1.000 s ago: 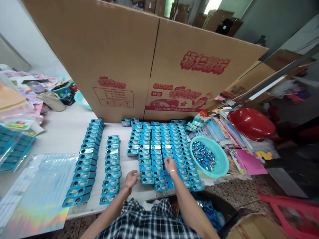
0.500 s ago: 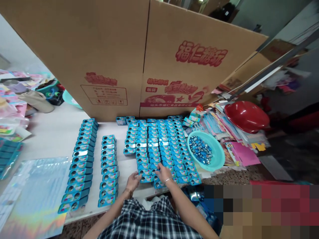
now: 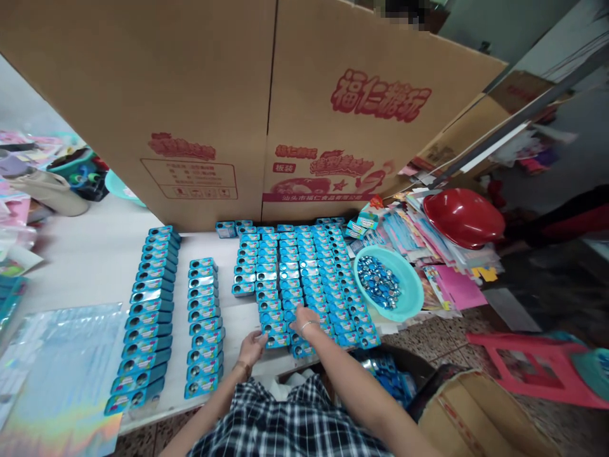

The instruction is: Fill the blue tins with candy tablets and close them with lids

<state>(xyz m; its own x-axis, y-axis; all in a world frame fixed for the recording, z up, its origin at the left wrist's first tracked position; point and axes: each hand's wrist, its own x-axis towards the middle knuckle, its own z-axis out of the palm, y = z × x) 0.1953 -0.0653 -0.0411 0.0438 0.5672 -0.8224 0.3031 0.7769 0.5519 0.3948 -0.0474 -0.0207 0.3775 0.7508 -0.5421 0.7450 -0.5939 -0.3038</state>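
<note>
Several rows of small blue boxes (image 3: 290,273) with colourful labels stand packed together on the white table. My left hand (image 3: 252,348) is at the left end of a front blue box (image 3: 277,340), its fingers and thumb closed against that end. Over the same front rows my right hand (image 3: 304,319) reaches down, fingers bunched on a box top. Whatever its fingertips hold, if anything, is too small to make out. Right of the rows, a turquoise bowl (image 3: 412,295) holds shiny blue and silver round pieces (image 3: 378,282).
Two separate columns of blue boxes (image 3: 150,311) stand on the left, beside shiny silver sheets (image 3: 71,368). A large cardboard carton (image 3: 204,82) walls off the back. Right are a red basin (image 3: 464,219) on stacked packaging, a pink stool (image 3: 528,368) and an open cardboard box (image 3: 476,412).
My right hand has shifted slightly left and back over the boxes. My left hand stays at the front box's end. The view has turned a little to the right.
</note>
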